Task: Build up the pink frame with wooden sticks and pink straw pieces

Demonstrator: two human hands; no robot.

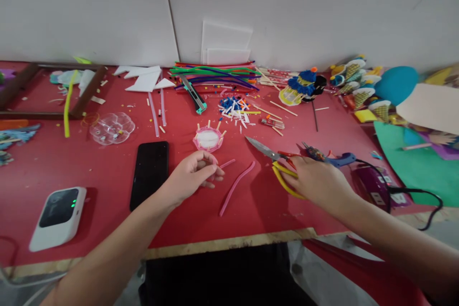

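Observation:
My left hand [195, 174] has its thumb and fingers closed on a short pink pipe cleaner [227, 163], one end of which sticks out to the right. Just beyond it lies a small round craft piece [208, 139], white in the middle with a pink edge and short wooden sticks standing around it. A longer, bent pink pipe cleaner [236, 187] rests on the table between my hands. In my right hand [313, 179] are scissors [263, 148] with red and yellow handles, held low over the table, blades pointing to the far left.
Behind are a bundle of coloured pipe cleaners [215, 76], a utility knife [193, 95] and cut bits [234, 107]. A phone [149, 172] and white device [59, 217] lie left. A blue-handled glue gun [339, 158], its cord and a power strip [380, 186] sit right.

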